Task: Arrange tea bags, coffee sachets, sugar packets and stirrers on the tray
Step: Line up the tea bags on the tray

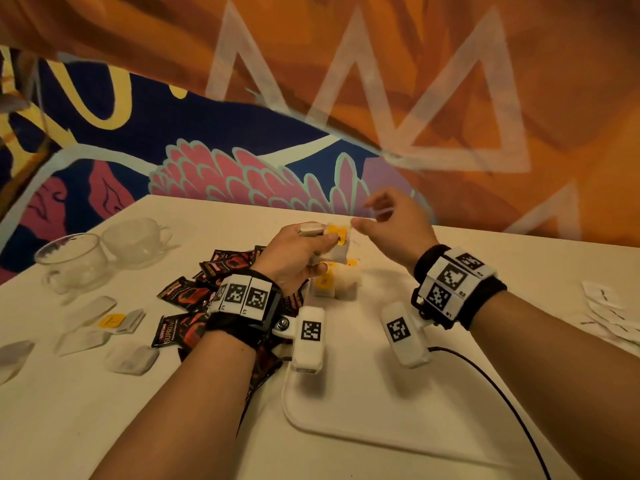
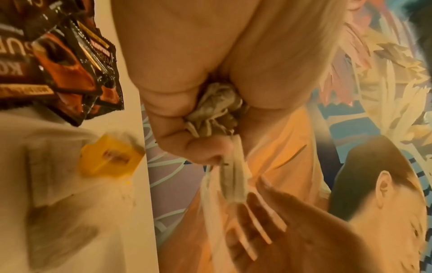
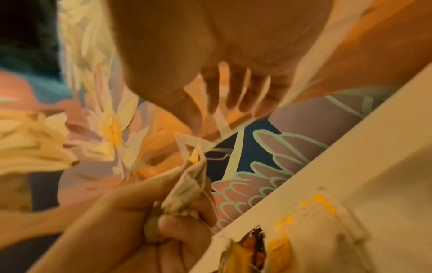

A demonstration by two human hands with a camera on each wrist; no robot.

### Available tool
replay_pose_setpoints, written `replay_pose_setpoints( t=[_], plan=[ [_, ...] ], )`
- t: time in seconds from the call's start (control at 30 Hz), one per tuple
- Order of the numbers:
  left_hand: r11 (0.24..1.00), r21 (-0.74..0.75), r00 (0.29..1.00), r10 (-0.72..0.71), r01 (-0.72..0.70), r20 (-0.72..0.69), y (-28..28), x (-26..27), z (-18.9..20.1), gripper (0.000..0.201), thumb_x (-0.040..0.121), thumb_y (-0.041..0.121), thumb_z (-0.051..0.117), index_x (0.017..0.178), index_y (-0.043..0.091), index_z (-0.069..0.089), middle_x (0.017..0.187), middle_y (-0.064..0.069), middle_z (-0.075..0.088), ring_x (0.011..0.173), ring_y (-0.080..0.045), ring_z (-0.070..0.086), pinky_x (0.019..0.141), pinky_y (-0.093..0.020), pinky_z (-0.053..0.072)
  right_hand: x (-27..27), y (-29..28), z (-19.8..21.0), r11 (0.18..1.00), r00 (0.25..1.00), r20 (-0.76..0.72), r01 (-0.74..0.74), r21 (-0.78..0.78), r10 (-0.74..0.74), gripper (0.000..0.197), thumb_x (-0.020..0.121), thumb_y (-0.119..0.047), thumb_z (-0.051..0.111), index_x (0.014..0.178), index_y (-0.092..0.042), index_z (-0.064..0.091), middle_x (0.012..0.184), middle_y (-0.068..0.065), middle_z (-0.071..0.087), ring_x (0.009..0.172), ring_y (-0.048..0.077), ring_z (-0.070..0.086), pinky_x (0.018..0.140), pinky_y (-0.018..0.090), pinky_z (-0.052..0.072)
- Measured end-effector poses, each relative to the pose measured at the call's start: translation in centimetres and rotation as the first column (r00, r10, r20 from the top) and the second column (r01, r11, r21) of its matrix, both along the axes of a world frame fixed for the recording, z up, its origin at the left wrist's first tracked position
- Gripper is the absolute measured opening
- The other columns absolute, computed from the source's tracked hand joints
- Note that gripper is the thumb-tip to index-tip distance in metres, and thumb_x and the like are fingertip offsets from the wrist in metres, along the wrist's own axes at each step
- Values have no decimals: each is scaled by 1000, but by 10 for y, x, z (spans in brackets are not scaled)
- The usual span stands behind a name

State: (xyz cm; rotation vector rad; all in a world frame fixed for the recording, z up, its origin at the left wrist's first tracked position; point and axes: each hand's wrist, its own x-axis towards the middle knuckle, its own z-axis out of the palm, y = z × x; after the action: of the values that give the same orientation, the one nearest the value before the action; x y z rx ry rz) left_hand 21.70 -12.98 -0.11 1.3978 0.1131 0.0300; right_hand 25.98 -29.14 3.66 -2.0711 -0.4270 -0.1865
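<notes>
My left hand (image 1: pixel 325 239) grips a small bunch of white tea bags (image 1: pixel 334 244) with a yellow tag, raised just above the far end of the white tray (image 1: pixel 363 403). The left wrist view shows the bunched tea bags (image 2: pixel 215 109) squeezed between thumb and fingers. My right hand (image 1: pixel 369 213) hovers just right of that bunch, its fingers spread and holding nothing (image 3: pixel 222 105). More tea bags (image 1: pixel 334 284) with yellow tags lie on the tray's far end. A heap of dark coffee sachets (image 1: pixel 194 292) lies left of the tray, under my left wrist.
Loose tea bags (image 1: pixel 114 322) are scattered on the table at the left. Two glass cups (image 1: pixel 72 261) stand at the far left. White sugar packets (image 1: pixel 606 313) lie at the right edge. A black cable (image 1: pixel 502 393) crosses the tray's right side. A painted wall is behind.
</notes>
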Motion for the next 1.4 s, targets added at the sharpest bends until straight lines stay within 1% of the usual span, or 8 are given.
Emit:
replay_pose_setpoints(
  t=[0.13,0.27,0.5,0.77,0.97,1.07,1.17,1.4],
  plan=[
    [997,-49,997,62,-65,-50,3,0,-2,8,89,12,64,95,6,65,85,-13,61,74,-25,51,42,-19,40,-12,6,-5,1000,998,-57,-27,-7,26,24,77,-32,78,80,-17,59,72,-2,61,65,12,57,61,25,45],
    [996,-80,1000,-31,31,4,3,-4,-1,12,91,17,61,87,6,65,67,-3,59,54,-9,46,40,-16,34,-13,13,-7,979,900,-393,-144,142,190,37,73,-13,82,100,-15,56,88,12,72,82,24,70,72,35,54],
    [996,-6,995,90,-89,45,19,-7,1,21,92,16,61,73,9,56,65,-2,41,47,-5,39,37,-13,28,-14,1,3,966,803,-540,-179,187,253,44,77,4,74,110,-17,55,81,11,67,74,21,63,64,30,44],
    [985,161,996,59,-70,70,17,-12,7,10,93,11,58,92,2,64,57,1,46,45,-5,42,37,-14,30,-10,-4,2,973,854,-468,-177,149,227,23,83,-7,71,102,-14,61,84,5,69,76,16,64,69,30,45],
    [981,175,993,69,-85,98,23,-13,11,10,92,11,60,85,4,65,58,2,46,48,-7,42,38,-16,29,-11,6,-20,971,910,-380,-216,-102,163,4,85,-14,71,88,-15,68,82,4,71,71,14,66,61,25,51],
    [981,177,993,67,-83,92,25,-14,9,11,93,11,60,86,4,64,58,1,46,48,-7,42,38,-15,29,-11,17,-36,941,916,-382,-230,-247,123,8,81,-16,75,86,-16,69,84,6,72,72,17,70,69,29,59],
    [981,179,995,66,-78,73,27,-15,9,10,93,12,60,88,4,64,59,2,46,48,-6,42,37,-15,29,-13,28,-45,915,906,-408,-253,-314,110,17,78,-15,78,78,-20,61,75,5,71,57,12,66,54,20,54],
    [986,150,997,74,-79,36,38,-15,10,9,92,14,61,90,5,62,65,0,47,52,-7,43,38,-15,31,-10,47,-55,821,965,-261,-167,-547,23,25,75,-28,78,75,-20,54,96,7,66,89,24,64,77,34,53]
  ],
)
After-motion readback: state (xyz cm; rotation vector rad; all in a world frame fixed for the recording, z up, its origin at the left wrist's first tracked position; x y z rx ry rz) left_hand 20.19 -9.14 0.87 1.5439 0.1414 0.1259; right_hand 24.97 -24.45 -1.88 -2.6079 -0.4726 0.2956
